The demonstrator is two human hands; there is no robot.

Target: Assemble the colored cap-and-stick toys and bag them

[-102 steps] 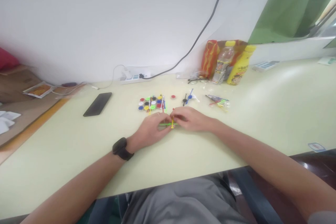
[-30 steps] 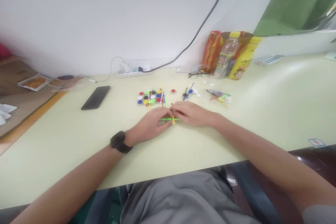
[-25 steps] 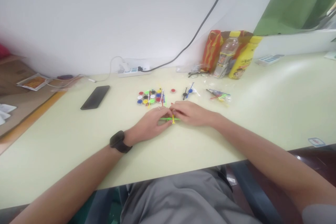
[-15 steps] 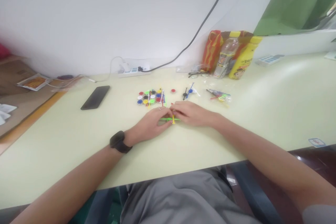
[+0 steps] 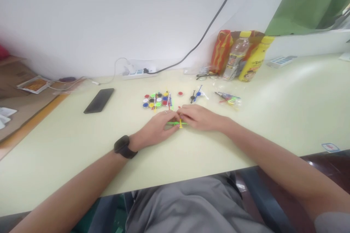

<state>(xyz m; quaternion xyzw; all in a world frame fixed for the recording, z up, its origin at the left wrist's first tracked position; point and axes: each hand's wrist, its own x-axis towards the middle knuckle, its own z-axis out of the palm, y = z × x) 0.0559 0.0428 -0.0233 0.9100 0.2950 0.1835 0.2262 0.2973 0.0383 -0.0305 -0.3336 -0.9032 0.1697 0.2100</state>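
Observation:
My left hand (image 5: 156, 128), with a dark watch on its wrist, is closed on a thin green plastic stick (image 5: 172, 123) just over the table. Against its fingertips rests my right hand (image 5: 201, 117), pinching a thin yellow plastic stick (image 5: 181, 124) that crosses the green one. The fingers partly hide where the two sticks meet. Right behind the hands lie several round coloured discs (image 5: 151, 105), mixed with red, white and blue sticks (image 5: 169, 102). One red disc (image 5: 180, 94) sits apart. Black, blue and white pieces (image 5: 198, 94) lie beyond my right hand.
More coloured sticks in clear plastic (image 5: 229, 100) lie to the right. A black phone (image 5: 98, 101) is at the left. Along the wall stand a power strip (image 5: 139, 73), glasses (image 5: 206, 76), a clear bottle (image 5: 237, 56) and a yellow bottle (image 5: 255, 60).
Both hands keep nearly the same place and grip on the sticks. The whole view has shifted very slightly; the loose pieces lie as before.

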